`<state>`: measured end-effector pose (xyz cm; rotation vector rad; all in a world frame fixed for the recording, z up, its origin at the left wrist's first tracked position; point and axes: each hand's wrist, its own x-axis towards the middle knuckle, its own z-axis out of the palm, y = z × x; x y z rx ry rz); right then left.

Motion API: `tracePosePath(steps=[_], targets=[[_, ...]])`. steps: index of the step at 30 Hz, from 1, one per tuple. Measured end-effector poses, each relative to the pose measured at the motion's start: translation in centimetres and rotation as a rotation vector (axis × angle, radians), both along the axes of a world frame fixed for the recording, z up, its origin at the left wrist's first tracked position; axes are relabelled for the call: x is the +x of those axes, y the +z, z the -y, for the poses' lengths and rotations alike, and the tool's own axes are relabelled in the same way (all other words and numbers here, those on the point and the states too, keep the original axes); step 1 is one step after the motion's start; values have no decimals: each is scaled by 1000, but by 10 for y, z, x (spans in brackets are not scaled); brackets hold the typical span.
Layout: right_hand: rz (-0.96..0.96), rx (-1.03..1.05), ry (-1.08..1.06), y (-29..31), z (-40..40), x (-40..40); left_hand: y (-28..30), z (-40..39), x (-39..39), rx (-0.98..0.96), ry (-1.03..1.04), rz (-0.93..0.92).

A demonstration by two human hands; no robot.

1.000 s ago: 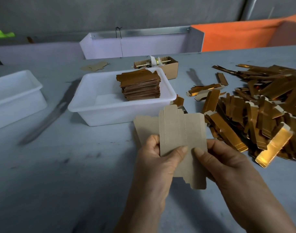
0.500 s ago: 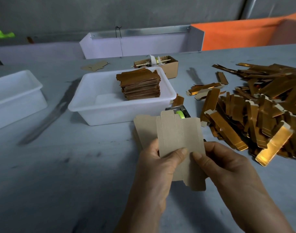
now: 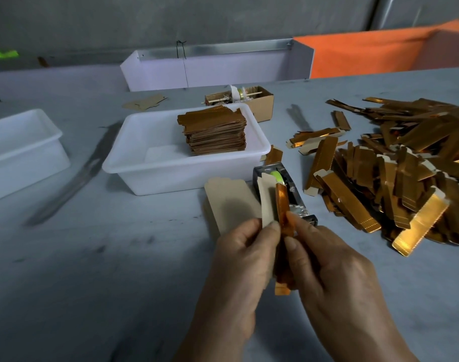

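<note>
Nearest the camera, the left hand (image 3: 244, 259) and the right hand (image 3: 330, 273) each had a grip clamped on one gold card blank (image 3: 282, 205). Thumbs and forefingers pinched it from either side, and it was held folded and upright above the grey, scuffed worktop (image 3: 92, 270). Just behind it, one flat brown blank (image 3: 231, 205) lay on the surface beside one tape dispenser (image 3: 298, 205). To the right sprawled one heap of folded gold pieces (image 3: 405, 173), too many to count. There were two white tubs. The nearer tub (image 3: 171, 173) held a single stack of blanks (image 3: 215, 134), and the other tub (image 3: 22, 142) stood well apart at the left edge. Farther back sat one small cardboard box (image 3: 262, 105) and one loose blank (image 3: 144, 103). Beyond them came a white bin with a metal rim (image 3: 210, 71), an orange panel (image 3: 379, 53) and a bare grey wall (image 3: 223, 19).
</note>
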<state>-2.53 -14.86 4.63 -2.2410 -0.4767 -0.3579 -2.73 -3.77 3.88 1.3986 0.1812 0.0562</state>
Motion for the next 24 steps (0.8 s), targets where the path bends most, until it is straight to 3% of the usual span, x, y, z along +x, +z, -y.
tracePosePath(steps=[4,9,13,24], targets=[[-204,116,65,2,1,1,-1,-4,-2,121,27,51],[-404,291,-51,2,14,12,-2,-9,-7,199,-36,-18],[-719,669,78,5,17,23,5,-4,-11,141,-187,-67],[-735,763,82,-3,10,28,-4,0,-8,319,156,-11]])
